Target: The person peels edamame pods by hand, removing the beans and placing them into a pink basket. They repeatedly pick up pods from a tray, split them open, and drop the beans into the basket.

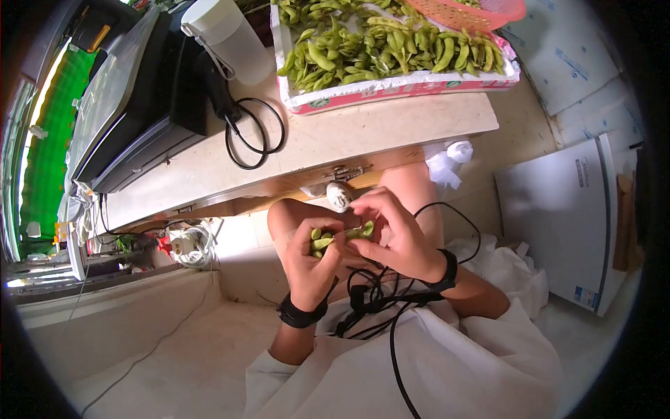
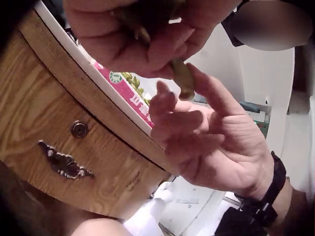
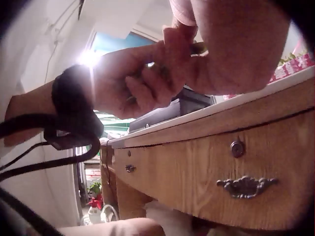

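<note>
In the head view both hands meet over the lap. My left hand (image 1: pixel 307 269) has curled fingers round several green edamame pods (image 1: pixel 321 244), which show between thumb and fingers. Another edamame pod (image 1: pixel 359 232) bridges the gap to my right hand (image 1: pixel 405 241), whose thumb and fingers pinch its far end. The left wrist view shows that pod (image 2: pixel 184 81) poking out below the left fingers, right at the right hand's fingertips, with the other right fingers loosely bent. From the right wrist, only a bit of pod (image 3: pixel 199 47) appears between the hands; the rest is hidden.
A foam-lined box (image 1: pixel 391 89) of edamame pods sits on the desk (image 1: pixel 370 122), a pink basket (image 1: pixel 481 17) at its corner. A bottle (image 1: pixel 234 45), black cable (image 1: pixel 262 136) and black machine (image 1: pixel 150 129) stand left. Black cords (image 1: pixel 377 297) cross the lap.
</note>
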Tool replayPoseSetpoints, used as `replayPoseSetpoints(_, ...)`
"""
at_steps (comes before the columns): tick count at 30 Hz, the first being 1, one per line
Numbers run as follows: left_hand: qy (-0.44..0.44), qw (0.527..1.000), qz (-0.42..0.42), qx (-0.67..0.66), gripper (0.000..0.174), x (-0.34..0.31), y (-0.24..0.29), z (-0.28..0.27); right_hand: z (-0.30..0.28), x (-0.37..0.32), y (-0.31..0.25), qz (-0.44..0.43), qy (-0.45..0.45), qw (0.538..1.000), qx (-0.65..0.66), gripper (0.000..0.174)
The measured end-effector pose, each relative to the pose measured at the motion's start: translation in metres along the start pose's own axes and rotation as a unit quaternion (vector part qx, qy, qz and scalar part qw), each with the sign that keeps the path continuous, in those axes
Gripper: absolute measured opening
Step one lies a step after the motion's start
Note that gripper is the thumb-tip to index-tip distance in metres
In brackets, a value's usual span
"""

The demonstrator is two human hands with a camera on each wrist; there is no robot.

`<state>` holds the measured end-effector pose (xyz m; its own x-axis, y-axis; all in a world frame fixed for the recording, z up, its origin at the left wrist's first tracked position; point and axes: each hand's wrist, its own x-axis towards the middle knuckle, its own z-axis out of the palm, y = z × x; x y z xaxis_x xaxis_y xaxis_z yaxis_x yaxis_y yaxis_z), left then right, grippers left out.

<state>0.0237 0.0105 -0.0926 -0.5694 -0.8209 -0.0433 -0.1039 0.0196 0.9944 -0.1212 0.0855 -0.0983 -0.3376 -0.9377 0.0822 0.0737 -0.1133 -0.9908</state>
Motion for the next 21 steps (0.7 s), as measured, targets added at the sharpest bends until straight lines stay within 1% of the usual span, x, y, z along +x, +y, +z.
replayPoseSetpoints(1,0.001,1.000,0.000,0.000,0.016,0.000,0.000,0.001,-0.005,0.003,-0.005,-0.091,-0.023,0.988,-0.126,0.025)
replayPoseSetpoints(2,0.006,0.998,-0.019,-0.059,0.020,0.001,0.000,0.001,-0.008,0.005,-0.008,-0.180,-0.045,0.951,-0.249,0.027)
replayPoseSetpoints(3,0.011,0.992,-0.037,-0.118,0.024,0.001,0.000,0.001,-0.007,0.002,-0.008,-0.164,-0.055,0.946,-0.274,0.028)
replayPoseSetpoints(4,0.011,0.992,-0.038,-0.118,0.024,0.001,-0.002,0.001,-0.006,0.002,-0.010,-0.163,-0.055,0.946,-0.274,0.028)
replayPoseSetpoints(6,0.007,0.987,-0.039,-0.154,0.032,0.001,-0.005,-0.001,-0.005,0.003,-0.014,-0.198,-0.050,0.925,-0.321,0.026)
replayPoseSetpoints(7,0.008,0.987,-0.039,-0.154,0.032,0.001,-0.004,-0.003,-0.004,0.003,-0.013,-0.198,-0.050,0.925,-0.320,0.026)
replayPoseSetpoints(9,-0.004,0.957,-0.095,-0.273,0.033,0.000,-0.002,-0.004,-0.002,0.000,-0.008,-0.179,-0.039,0.946,-0.266,0.026)
replayPoseSetpoints(10,-0.004,0.957,-0.095,-0.273,0.033,-0.001,-0.002,-0.004,-0.001,-0.001,-0.006,-0.179,-0.039,0.947,-0.265,0.026)
replayPoseSetpoints(12,0.008,0.964,-0.089,-0.251,0.033,-0.002,-0.002,-0.002,-0.001,-0.003,-0.001,-0.135,-0.042,0.972,-0.189,0.024)
replayPoseSetpoints(13,0.008,0.964,-0.089,-0.251,0.033,-0.003,-0.002,0.000,-0.001,-0.003,-0.003,-0.134,-0.042,0.972,-0.188,0.024)
replayPoseSetpoints(15,0.006,0.971,-0.055,-0.231,0.032,-0.004,-0.004,0.002,-0.001,-0.002,-0.009,-0.080,-0.051,0.982,-0.163,0.020)
replayPoseSetpoints(16,0.005,0.972,-0.056,-0.230,0.032,-0.004,-0.005,0.002,-0.001,-0.003,-0.008,-0.080,-0.050,0.982,-0.163,0.020)
replayPoseSetpoints(19,-0.012,0.970,-0.065,-0.232,0.033,-0.003,-0.003,0.000,0.001,-0.004,-0.002,-0.064,-0.038,0.984,-0.162,0.016)
replayPoseSetpoints(21,-0.009,0.972,-0.062,-0.227,0.032,-0.004,-0.001,0.001,0.004,-0.007,0.000,-0.031,-0.001,0.994,-0.103,0.012)
